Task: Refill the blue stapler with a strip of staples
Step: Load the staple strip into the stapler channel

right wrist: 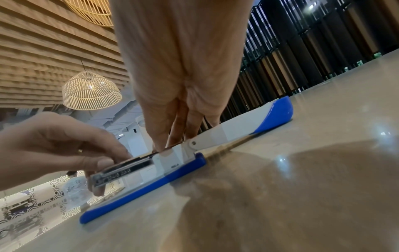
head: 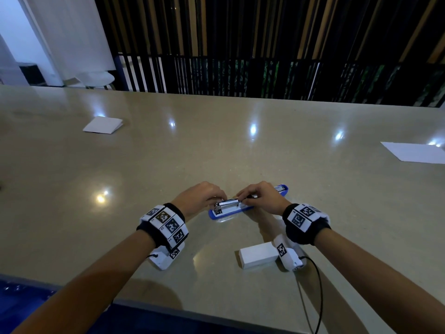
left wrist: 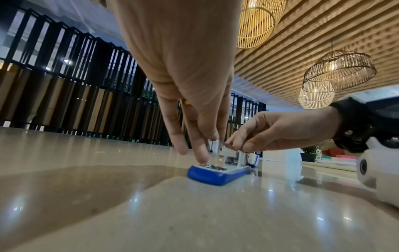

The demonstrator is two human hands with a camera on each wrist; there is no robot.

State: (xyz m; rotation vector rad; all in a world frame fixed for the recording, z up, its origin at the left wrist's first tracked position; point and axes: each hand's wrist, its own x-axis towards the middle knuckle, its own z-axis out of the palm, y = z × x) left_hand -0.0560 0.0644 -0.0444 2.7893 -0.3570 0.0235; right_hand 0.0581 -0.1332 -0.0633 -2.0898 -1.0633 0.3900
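While the blue stapler (head: 248, 203) lies opened flat, left hand (head: 199, 197) fingers pinch its metal magazine (right wrist: 123, 168) and right hand (head: 261, 196) fingers pinch the rear

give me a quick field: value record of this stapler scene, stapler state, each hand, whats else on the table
stapler: blue stapler lies on the table, top cover swung fully back and flat, metal staple channel exposed
left hand: left hand grips the front end of the channel, fingers on both sides
right hand: right hand pinches down at the channel near the hinge; staple strip itself too small to confirm
nearby: white box close to the right wrist
farther off: folded paper, white sheet
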